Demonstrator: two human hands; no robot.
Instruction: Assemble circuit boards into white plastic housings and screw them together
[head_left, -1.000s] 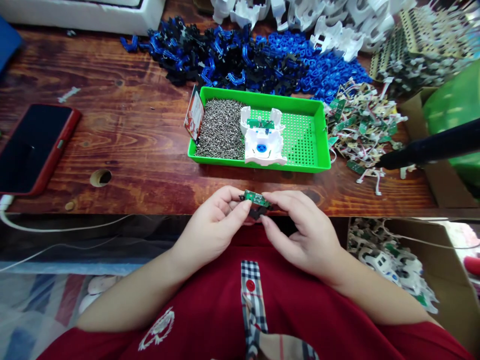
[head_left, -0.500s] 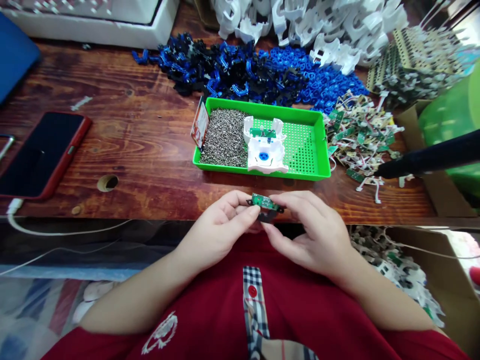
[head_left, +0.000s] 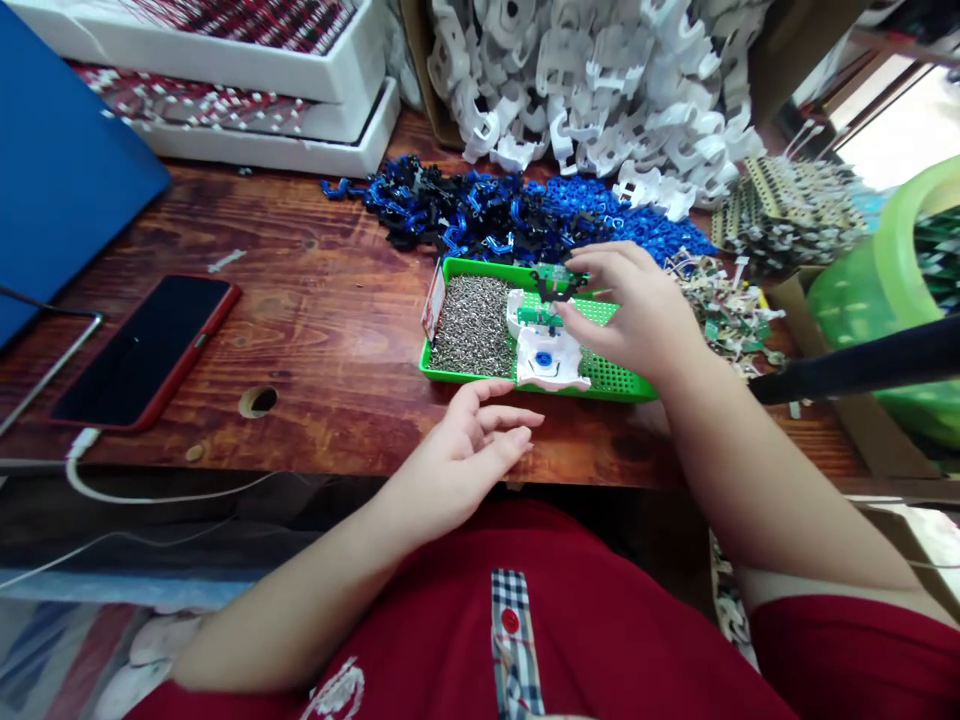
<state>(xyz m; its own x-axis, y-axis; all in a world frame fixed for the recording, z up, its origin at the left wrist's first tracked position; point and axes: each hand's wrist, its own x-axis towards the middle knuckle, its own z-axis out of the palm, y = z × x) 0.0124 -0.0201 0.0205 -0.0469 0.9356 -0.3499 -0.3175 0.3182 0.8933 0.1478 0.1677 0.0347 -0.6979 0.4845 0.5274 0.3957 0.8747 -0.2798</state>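
Observation:
My right hand (head_left: 626,305) pinches a black plastic bracket with a green circuit board (head_left: 553,283), held over the back of a white plastic housing (head_left: 551,362). That housing sits in the green tray (head_left: 622,388), with a blue round piece (head_left: 544,358) and a green strip of circuit board in it. I cannot tell whether the bracket touches the housing. My left hand (head_left: 480,440) is at the tray's near edge, fingers apart and holding nothing, one fingertip close to the housing's front. Small screws (head_left: 478,325) fill the tray's left part.
Behind the tray lie black and blue plastic parts (head_left: 480,215) and a heap of white housings (head_left: 592,80). Wired circuit boards (head_left: 739,310) and a green tub (head_left: 847,310) are on the right, near a black rod (head_left: 847,365). A phone (head_left: 146,350) lies left.
My right hand has carried the bracket with its board forward from the table edge to above the housing. My left hand has let go of it and opened. The camera view has tilted up.

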